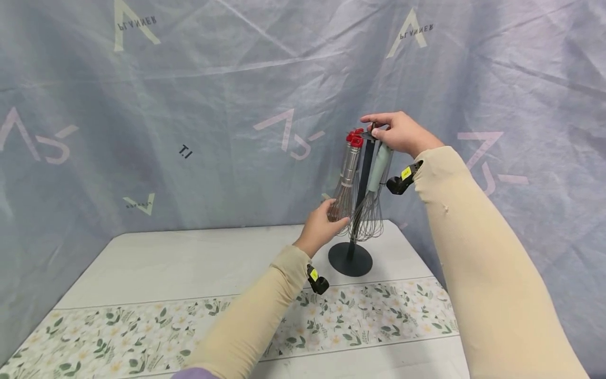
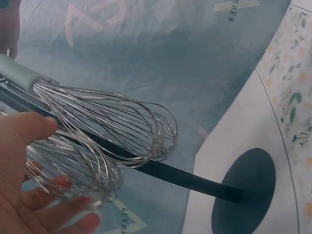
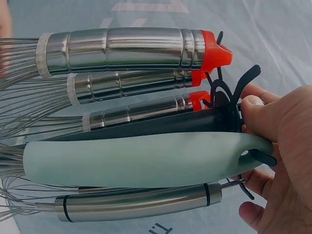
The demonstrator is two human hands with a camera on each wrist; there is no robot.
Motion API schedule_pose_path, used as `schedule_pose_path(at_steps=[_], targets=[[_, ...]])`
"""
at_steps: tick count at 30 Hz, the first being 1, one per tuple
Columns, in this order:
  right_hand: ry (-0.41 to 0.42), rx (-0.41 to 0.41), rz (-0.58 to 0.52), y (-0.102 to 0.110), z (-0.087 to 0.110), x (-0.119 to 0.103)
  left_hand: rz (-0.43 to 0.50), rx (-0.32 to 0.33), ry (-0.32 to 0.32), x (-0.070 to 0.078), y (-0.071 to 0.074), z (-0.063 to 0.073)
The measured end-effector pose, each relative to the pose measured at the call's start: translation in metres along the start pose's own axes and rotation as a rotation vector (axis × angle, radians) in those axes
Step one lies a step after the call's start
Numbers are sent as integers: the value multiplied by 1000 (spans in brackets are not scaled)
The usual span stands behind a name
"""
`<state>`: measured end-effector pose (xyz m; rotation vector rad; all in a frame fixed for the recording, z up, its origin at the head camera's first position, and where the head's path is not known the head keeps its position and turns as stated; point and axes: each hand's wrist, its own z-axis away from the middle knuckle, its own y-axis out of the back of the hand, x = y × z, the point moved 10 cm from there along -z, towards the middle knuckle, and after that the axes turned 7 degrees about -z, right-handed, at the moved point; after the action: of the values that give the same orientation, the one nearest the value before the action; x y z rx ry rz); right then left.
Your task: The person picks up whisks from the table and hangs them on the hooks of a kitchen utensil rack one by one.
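A black whisk stand (image 1: 364, 176) with a round base (image 1: 350, 260) stands on the table, several whisks hanging from its hooks. My right hand (image 1: 400, 131) is at its top, thumb and fingers pinching the hooked rim beside the pale green-handled whisk (image 3: 136, 158). Below that whisk in the right wrist view is a plain steel-handled whisk (image 3: 141, 202). Steel whisks with red ends (image 3: 122, 51) hang on the other side. Lower down, my left hand (image 1: 322, 226) is spread about the wire loops (image 2: 78, 163), thumb in front and fingers seen through and beyond the wires.
The white table (image 1: 189, 258) has a floral strip (image 1: 331, 316) running across it in front of the stand. A grey-blue printed curtain (image 1: 213, 131) hangs close behind the table and along its sides. A small black camera (image 1: 318, 281) sits on my left wrist.
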<state>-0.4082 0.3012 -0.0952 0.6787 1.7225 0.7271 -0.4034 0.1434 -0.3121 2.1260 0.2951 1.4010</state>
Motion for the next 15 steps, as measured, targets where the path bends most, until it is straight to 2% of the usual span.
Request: schedule_pose_path(at_steps=[5, 10, 15], targets=[[-8, 1, -6, 1, 2, 1, 0, -54, 48, -18, -11, 4], [7, -5, -8, -7, -4, -5, -8, -61, 78, -40, -10, 10], [21, -15, -11, -14, -9, -10, -58, -71, 125, -62, -7, 20]])
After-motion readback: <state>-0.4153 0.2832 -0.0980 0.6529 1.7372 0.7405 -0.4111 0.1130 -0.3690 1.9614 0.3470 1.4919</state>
